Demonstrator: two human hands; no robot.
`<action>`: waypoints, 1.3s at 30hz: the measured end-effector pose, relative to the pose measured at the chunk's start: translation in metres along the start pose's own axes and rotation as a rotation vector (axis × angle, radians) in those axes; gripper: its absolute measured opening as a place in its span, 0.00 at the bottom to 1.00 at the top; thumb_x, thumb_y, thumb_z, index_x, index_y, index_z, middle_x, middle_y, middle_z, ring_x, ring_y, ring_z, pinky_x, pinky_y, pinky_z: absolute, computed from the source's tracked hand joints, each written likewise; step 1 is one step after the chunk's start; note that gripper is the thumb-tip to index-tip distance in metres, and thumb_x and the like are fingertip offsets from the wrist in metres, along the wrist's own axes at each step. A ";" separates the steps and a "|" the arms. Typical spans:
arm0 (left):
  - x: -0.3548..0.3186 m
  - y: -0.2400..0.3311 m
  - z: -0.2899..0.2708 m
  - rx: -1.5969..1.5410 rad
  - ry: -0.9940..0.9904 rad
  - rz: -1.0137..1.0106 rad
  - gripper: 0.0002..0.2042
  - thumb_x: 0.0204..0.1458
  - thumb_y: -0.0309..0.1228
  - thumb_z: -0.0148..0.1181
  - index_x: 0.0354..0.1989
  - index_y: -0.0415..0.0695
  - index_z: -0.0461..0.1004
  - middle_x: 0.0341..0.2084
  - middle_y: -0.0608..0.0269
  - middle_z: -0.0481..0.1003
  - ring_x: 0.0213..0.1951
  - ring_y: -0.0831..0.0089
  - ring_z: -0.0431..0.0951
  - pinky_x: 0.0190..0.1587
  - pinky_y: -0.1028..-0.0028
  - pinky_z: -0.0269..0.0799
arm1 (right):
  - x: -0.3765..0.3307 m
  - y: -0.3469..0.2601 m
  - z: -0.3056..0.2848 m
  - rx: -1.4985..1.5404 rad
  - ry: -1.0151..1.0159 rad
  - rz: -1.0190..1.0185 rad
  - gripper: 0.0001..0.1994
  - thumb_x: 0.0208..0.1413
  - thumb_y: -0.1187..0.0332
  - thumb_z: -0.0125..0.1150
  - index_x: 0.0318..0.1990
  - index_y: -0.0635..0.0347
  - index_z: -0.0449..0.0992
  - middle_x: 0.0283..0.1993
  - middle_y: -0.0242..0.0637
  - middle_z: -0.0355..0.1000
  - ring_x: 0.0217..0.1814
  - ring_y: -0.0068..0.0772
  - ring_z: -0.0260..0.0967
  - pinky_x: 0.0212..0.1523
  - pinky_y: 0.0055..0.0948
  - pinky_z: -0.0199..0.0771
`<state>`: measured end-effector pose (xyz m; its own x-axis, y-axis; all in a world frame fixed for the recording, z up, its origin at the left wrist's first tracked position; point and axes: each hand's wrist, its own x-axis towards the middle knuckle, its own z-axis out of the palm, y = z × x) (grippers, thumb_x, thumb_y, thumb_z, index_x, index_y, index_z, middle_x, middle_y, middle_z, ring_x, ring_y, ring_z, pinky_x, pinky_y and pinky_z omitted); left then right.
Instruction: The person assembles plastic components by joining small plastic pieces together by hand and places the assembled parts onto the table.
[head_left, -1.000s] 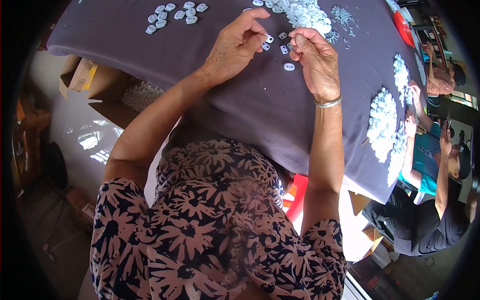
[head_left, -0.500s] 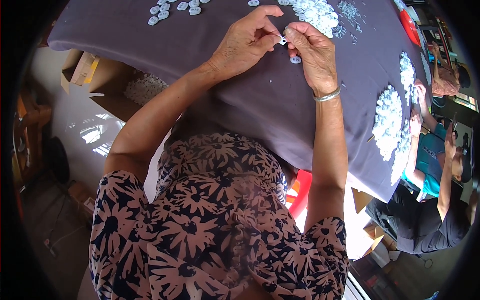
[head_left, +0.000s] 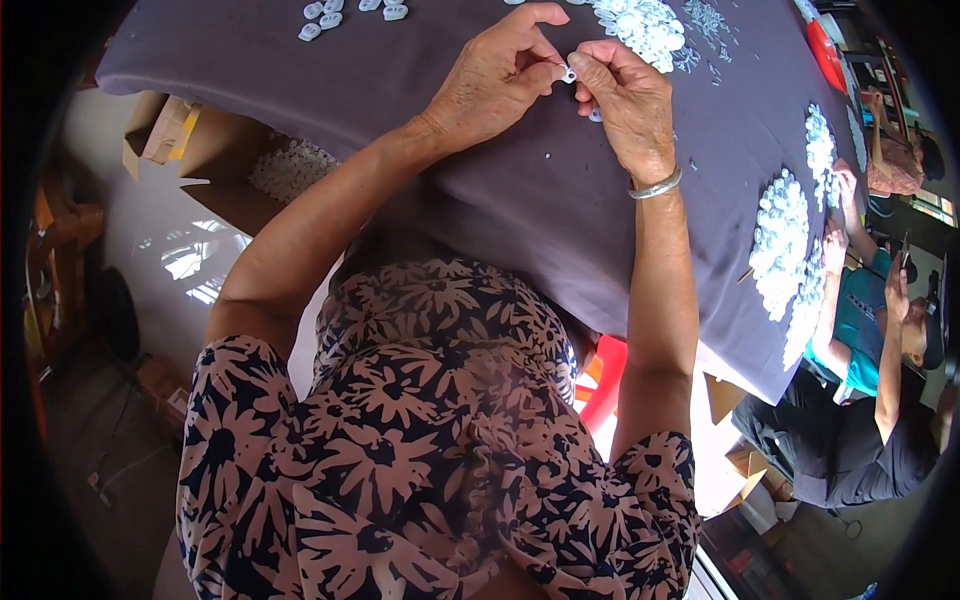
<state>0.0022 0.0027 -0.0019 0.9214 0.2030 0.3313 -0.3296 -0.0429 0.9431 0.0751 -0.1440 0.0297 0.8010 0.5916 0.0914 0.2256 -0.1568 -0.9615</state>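
My left hand (head_left: 495,85) and right hand (head_left: 625,95) pinch one small white plastic ring (head_left: 569,73); a heap of white plastic pieces (head_left: 640,25) lies at one o'clock on the grey cloth-covered table (head_left: 330,70).

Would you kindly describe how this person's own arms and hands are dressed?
Both forearms are bare. The left hand wears nothing visible. The right hand has a thin silver bangle at the wrist. Short sleeves of a dark navy garment printed with pale pinkish flowers end near the upper arms.
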 end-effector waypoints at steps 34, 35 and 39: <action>0.004 -0.003 -0.001 0.037 0.066 0.047 0.02 0.52 0.20 0.57 0.29 0.36 0.71 0.43 0.64 0.64 0.28 0.81 0.70 0.28 0.81 0.69 | -0.008 0.002 -0.054 -0.492 -0.229 -0.080 0.08 0.46 0.74 0.68 0.35 0.60 0.78 0.29 0.22 0.68 0.25 0.12 0.58 0.27 0.15 0.62; 0.004 -0.004 -0.001 0.039 0.059 0.079 0.02 0.53 0.20 0.56 0.29 0.35 0.70 0.43 0.64 0.63 0.28 0.81 0.70 0.28 0.81 0.69 | -0.008 0.000 -0.051 -0.492 -0.231 -0.083 0.08 0.46 0.74 0.68 0.35 0.60 0.78 0.29 0.22 0.68 0.25 0.12 0.58 0.27 0.15 0.62; 0.003 0.000 -0.001 0.051 0.068 0.069 0.02 0.53 0.19 0.56 0.29 0.35 0.70 0.43 0.63 0.63 0.28 0.81 0.70 0.28 0.81 0.68 | -0.010 -0.004 -0.047 -0.515 -0.273 -0.110 0.07 0.46 0.74 0.68 0.34 0.61 0.78 0.29 0.21 0.68 0.25 0.12 0.58 0.26 0.15 0.62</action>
<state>0.0045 0.0043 -0.0014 0.8801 0.2637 0.3949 -0.3797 -0.1085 0.9187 0.0926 -0.1867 0.0446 0.6018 0.7972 0.0476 0.5938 -0.4068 -0.6942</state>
